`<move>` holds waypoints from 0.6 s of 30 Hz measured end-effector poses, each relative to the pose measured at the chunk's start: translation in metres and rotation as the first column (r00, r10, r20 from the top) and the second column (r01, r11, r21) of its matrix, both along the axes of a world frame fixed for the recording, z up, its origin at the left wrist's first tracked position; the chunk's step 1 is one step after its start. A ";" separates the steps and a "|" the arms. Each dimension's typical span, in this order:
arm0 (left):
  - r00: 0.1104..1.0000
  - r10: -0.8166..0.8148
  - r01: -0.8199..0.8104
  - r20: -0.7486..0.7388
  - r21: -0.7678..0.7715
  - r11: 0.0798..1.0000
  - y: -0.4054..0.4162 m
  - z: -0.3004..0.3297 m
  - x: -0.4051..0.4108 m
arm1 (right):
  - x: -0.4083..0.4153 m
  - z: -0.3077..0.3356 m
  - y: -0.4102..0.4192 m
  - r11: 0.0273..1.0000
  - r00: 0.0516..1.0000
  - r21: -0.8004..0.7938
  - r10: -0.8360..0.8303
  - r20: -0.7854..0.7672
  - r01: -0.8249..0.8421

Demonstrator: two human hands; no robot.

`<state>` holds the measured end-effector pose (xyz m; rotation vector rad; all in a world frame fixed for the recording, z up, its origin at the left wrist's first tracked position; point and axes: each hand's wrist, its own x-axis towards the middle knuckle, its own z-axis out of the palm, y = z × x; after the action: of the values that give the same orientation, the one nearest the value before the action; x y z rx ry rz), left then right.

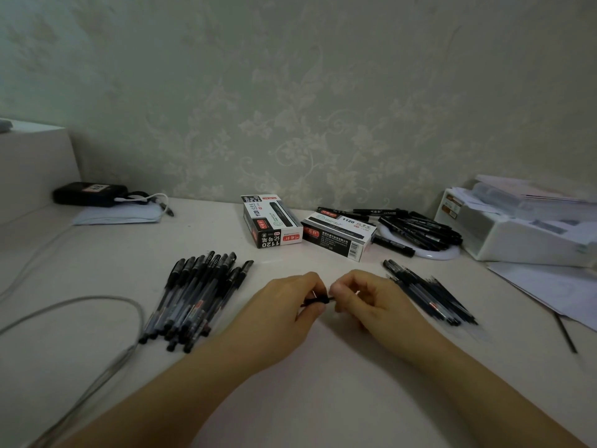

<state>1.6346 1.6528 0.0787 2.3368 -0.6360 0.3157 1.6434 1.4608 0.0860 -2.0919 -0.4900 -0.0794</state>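
My left hand (pixel 284 307) and my right hand (pixel 371 299) meet over the middle of the white table (pixel 307 383). Between them they pinch a small black pen part (pixel 318 300), most of it hidden by the fingers. A pile of several capped black gel pens (pixel 197 292) lies to the left of my left hand. A second, blurred pile of dark pens (pixel 429 292) lies to the right of my right hand.
Two black-and-white pen boxes (pixel 271 221) (pixel 339 234) stand behind the hands. Several black markers (pixel 420 227) rest on a white plate beyond them. A white organiser (pixel 517 227) with papers sits at the right, a grey cable (pixel 97 318) at the left, a black device (pixel 90 194) far left.
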 end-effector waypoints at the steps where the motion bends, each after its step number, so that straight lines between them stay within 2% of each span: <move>1: 1.000 0.009 -0.009 -0.005 -0.001 1.000 0.001 0.000 0.000 | 0.001 -0.001 -0.001 1.000 1.000 0.010 0.014 -0.008 -0.014; 12: 1.000 0.010 -0.010 -0.019 -0.002 1.000 0.000 0.002 -0.001 | 0.001 -0.001 -0.001 0.998 0.999 0.053 0.040 -0.035 -0.039; 18: 1.000 0.004 -0.004 -0.025 -0.008 1.000 0.000 0.002 -0.002 | 0.001 -0.002 -0.002 0.998 0.998 0.014 0.065 -0.019 -0.065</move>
<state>1.6329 1.6532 0.0806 2.3314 -0.6169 0.2897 1.6445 1.4585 0.0840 -2.0604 -0.5435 -0.0242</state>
